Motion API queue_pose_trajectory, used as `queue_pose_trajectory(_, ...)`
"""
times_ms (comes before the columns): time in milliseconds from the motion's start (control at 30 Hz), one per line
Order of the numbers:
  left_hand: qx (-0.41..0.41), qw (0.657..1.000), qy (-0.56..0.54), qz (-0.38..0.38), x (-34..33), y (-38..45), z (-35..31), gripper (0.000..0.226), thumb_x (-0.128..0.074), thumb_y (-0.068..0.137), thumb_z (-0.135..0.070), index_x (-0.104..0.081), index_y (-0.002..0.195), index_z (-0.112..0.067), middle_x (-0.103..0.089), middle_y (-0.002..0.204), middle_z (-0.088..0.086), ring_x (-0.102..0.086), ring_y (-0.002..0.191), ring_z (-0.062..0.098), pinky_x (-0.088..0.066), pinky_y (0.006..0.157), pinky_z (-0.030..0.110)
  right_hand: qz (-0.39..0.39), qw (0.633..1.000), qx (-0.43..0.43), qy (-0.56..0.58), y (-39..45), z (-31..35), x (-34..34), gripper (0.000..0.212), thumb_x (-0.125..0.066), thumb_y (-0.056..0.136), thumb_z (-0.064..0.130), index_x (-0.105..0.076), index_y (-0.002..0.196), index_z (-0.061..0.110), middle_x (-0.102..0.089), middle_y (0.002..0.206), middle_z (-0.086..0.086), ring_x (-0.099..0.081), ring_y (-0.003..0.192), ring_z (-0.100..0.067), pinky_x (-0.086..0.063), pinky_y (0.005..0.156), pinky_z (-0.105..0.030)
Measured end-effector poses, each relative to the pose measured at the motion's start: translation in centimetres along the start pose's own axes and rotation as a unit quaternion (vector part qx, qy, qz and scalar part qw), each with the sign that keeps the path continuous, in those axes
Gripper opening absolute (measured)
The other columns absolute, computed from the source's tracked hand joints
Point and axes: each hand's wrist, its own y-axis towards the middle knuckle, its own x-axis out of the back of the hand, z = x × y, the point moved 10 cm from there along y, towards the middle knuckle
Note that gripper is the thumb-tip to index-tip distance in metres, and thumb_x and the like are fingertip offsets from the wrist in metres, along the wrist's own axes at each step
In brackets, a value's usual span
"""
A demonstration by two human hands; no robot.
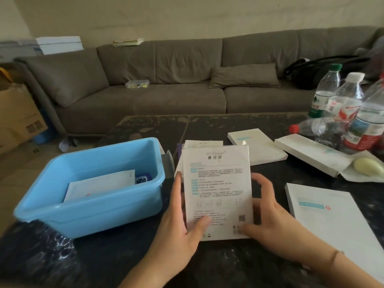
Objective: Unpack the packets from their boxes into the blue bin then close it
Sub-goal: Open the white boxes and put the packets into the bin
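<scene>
I hold a flat white box [217, 190] upright over the dark table, its printed back facing me. My left hand [182, 221] grips its left edge with the thumb on the front. My right hand [264, 215] grips the right edge and lower corner. The box's top flap looks slightly open. To the left stands the open blue bin [99, 206], holding a white packet [99, 186] and a small blue-and-white item [143, 178]. More white boxes lie on the table: one at near right [336, 221], two behind [257, 146] [311, 152].
Several water bottles [345, 104] stand and lie at the far right, next to a pale oval object [367, 166] on an opened box. A clear lid-like piece [168, 163] sits behind the bin. A grey sofa [166, 80] runs behind the table; cardboard boxes [16, 115] stand at left.
</scene>
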Motion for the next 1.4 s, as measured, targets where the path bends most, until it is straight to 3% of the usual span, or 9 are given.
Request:
queue_pose_trajectory(133,0.031,0.996,-0.055,-0.066,0.9,0.4,0.2,0.084,-0.065,0.09,-0.029,-0.008,0.147,-0.054,-0.043,0.126,-0.039,-0.055,0.104,-0.022,-0.046,0.074,0.001,-0.175,0.959,-0.02,0.221,1.8,-1.2,4.4,0.061,-0.073,0.086,0.011,-0.028,0.121,0.032,-0.074,0.096,-0.004,-0.063,0.061,-0.02,-0.049,0.053,-0.028)
queue_pose_trajectory(233,0.04,0.996,-0.031,-0.067,0.9,0.3,0.3,0.068,-0.065,0.091,-0.032,-0.029,0.148,-0.04,-0.04,0.147,-0.021,-0.054,0.116,-0.011,-0.046,0.079,0.002,-0.19,0.933,-0.061,0.3,3.9,-1.3,4.4,0.03,-0.068,0.091,0.018,-0.045,0.111,0.019,-0.068,0.107,-0.006,-0.068,0.072,-0.022,-0.055,0.057,-0.028)
queue_pose_trajectory(500,-0.001,0.997,0.049,-0.054,0.4,0.4,-0.2,0.052,-0.067,0.09,-0.032,-0.045,0.136,-0.039,-0.039,0.141,-0.029,-0.05,0.119,-0.012,-0.047,0.09,0.009,-0.213,0.974,-0.067,0.045,4.6,-0.4,4.9,0.019,-0.069,0.089,0.034,-0.062,0.106,0.03,-0.064,0.099,0.011,-0.064,0.083,-0.009,-0.056,0.071,-0.025)
queue_pose_trajectory(633,-0.021,0.997,0.059,-0.049,-0.1,0.6,-1.1,0.04,-0.067,0.09,-0.031,-0.046,0.118,-0.05,-0.044,0.138,-0.025,-0.052,0.117,-0.008,-0.048,0.093,0.011,-0.282,0.94,-0.078,-0.174,1.4,-1.4,9.8,0.034,-0.067,0.086,0.046,-0.063,0.115,0.028,-0.064,0.113,0.006,-0.06,0.103,-0.018,-0.052,0.086,-0.035)
queue_pose_trajectory(733,-0.034,0.996,0.067,-0.051,-0.6,0.6,-1.8,0.032,-0.067,0.09,-0.03,-0.053,0.113,-0.047,-0.047,0.136,-0.025,-0.053,0.116,-0.009,-0.049,0.094,0.013,-0.237,0.883,-0.249,-0.32,-1.5,-6.4,13.2,0.064,-0.055,0.084,0.066,-0.045,0.137,0.032,-0.044,0.144,-0.003,-0.039,0.132,-0.034,-0.046,0.099,-0.052)
queue_pose_trajectory(867,-0.041,0.996,0.077,-0.033,-1.8,0.2,-1.8,0.026,-0.066,0.09,-0.029,-0.061,0.113,-0.04,-0.051,0.13,-0.026,-0.052,0.115,-0.01,-0.051,0.094,0.016,-0.176,0.878,-0.336,-0.292,-3.8,-10.0,14.3,0.094,-0.04,0.074,0.086,-0.027,0.149,0.03,-0.031,0.152,-0.009,-0.036,0.135,-0.041,-0.042,0.101,-0.052)
queue_pose_trajectory(1067,-0.045,0.994,0.1,0.005,-3.5,-0.4,-1.8,0.021,-0.065,0.091,-0.03,-0.062,0.109,-0.041,-0.056,0.12,-0.029,-0.051,0.116,-0.011,-0.048,0.094,0.012,-0.184,0.92,-0.266,-0.22,-3.3,-9.0,13.6,0.095,-0.072,0.066,0.07,-0.038,0.145,0.028,-0.027,0.147,-0.012,-0.042,0.128,-0.038,-0.037,0.109,-0.045)
queue_pose_trajectory(1267,-0.078,0.988,0.133,0.028,-5.1,-1.2,-2.2,0.028,-0.064,0.09,-0.038,-0.06,0.118,-0.039,-0.052,0.122,-0.034,-0.042,0.121,-0.016,-0.041,0.102,0.013,-0.214,0.963,-0.161,-0.043,-1.4,-6.6,10.0,0.048,-0.087,0.066,0.041,-0.062,0.105,0.028,-0.06,0.11,0.0,-0.062,0.089,-0.015,-0.052,0.068,-0.026)
queue_pose_trajectory(1400,-0.209,0.948,0.236,0.052,-7.1,-3.4,-4.8,0.059,-0.054,0.082,-0.069,-0.054,0.13,-0.036,-0.048,0.142,-0.019,-0.043,0.133,0.0,-0.038,0.107,0.023,-0.209,0.953,-0.148,0.16,-0.2,-7.2,7.1,0.024,-0.084,0.074,0.019,-0.064,0.084,0.011,-0.066,0.079,-0.008,-0.061,0.062,-0.019,-0.045,0.046,-0.024)
